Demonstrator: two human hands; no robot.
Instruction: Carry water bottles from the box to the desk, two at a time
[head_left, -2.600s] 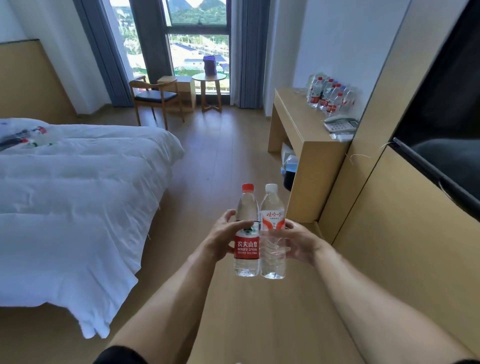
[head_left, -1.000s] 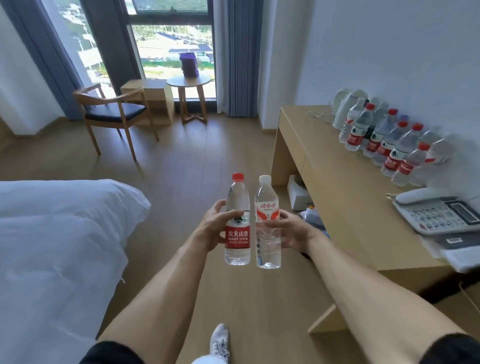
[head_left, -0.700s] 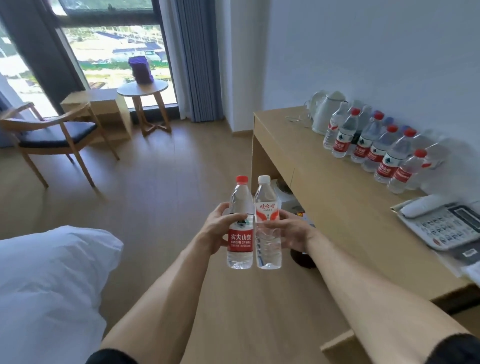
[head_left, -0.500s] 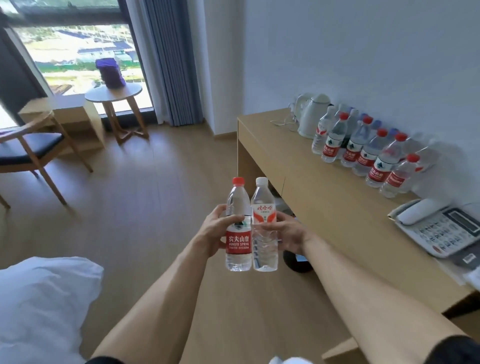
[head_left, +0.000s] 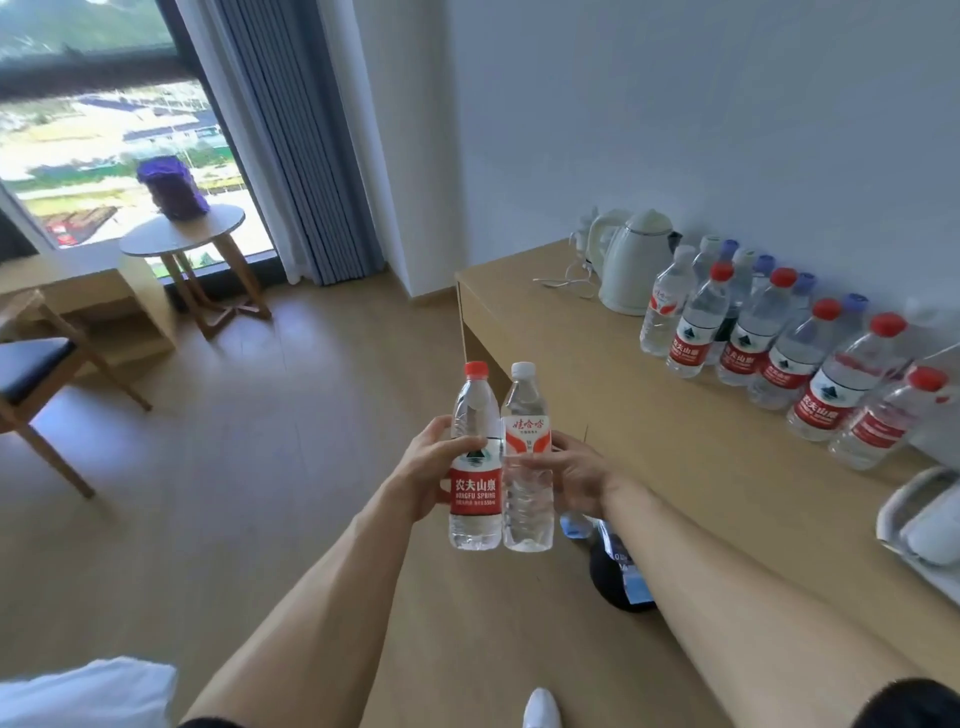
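L hand (head_left: 423, 470) grips red-cap bottle (head_left: 475, 467), R hand (head_left: 574, 475) grips white-cap bottle (head_left: 525, 467), both upright and touching. Best set them on bare desk (head_left: 613, 415) in front of the bottle row (head_left: 779, 353), w/o knocking it.

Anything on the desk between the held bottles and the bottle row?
No. In the head view, only bare desk lies between the held bottles and the row.

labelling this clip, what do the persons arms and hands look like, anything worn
Both forearms are bare. The left hand and right hand show no gloves, rings or watch. A dark sleeve edge shows on the right upper arm, and a similar dark edge on the left at the frame bottom.
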